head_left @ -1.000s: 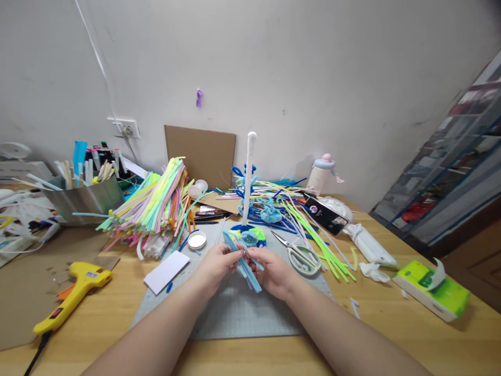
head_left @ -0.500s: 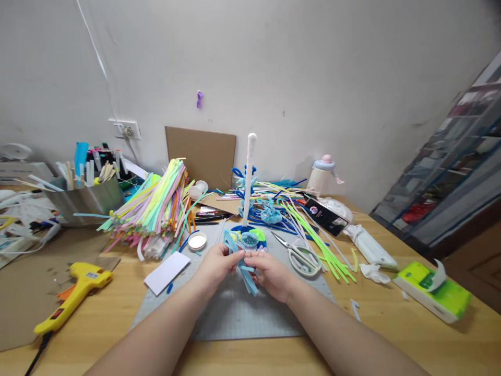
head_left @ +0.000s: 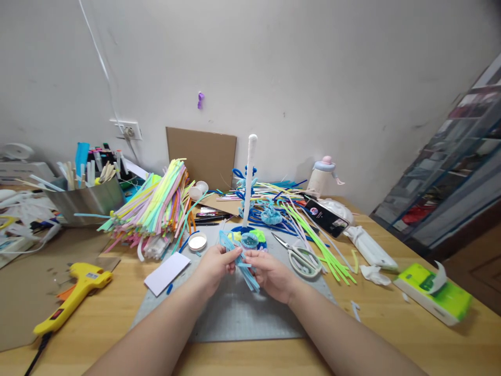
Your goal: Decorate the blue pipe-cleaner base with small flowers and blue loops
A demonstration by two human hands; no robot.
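Between my hands is a bundle of light blue pipe cleaners [head_left: 247,277], looped at the upper left end with loose ends hanging to the lower right. My left hand [head_left: 215,266] is closed on the bundle, thumb on top. My right hand [head_left: 270,271] pinches a light blue strand at the bundle's side. Just behind them stands a white wrapped post [head_left: 249,177] on a blue base with yellow and green parts. Blue curls twist around the post. A small light blue woven piece [head_left: 249,240] sits at its foot. The inner fingers are partly hidden.
Scissors [head_left: 301,258] lie right of my hands on the grey cutting mat [head_left: 250,318]. A yellow glue gun [head_left: 74,292] rests at left. A big pile of pipe cleaners [head_left: 156,203], a white card [head_left: 167,273] and a round lid [head_left: 197,241] are nearer. Right are a phone [head_left: 326,216] and tissue pack [head_left: 434,292].
The bundle has tilted, its looped end shifting slightly left and its loose ends slightly right. My hands have come a little apart, both still on the pipe cleaners.
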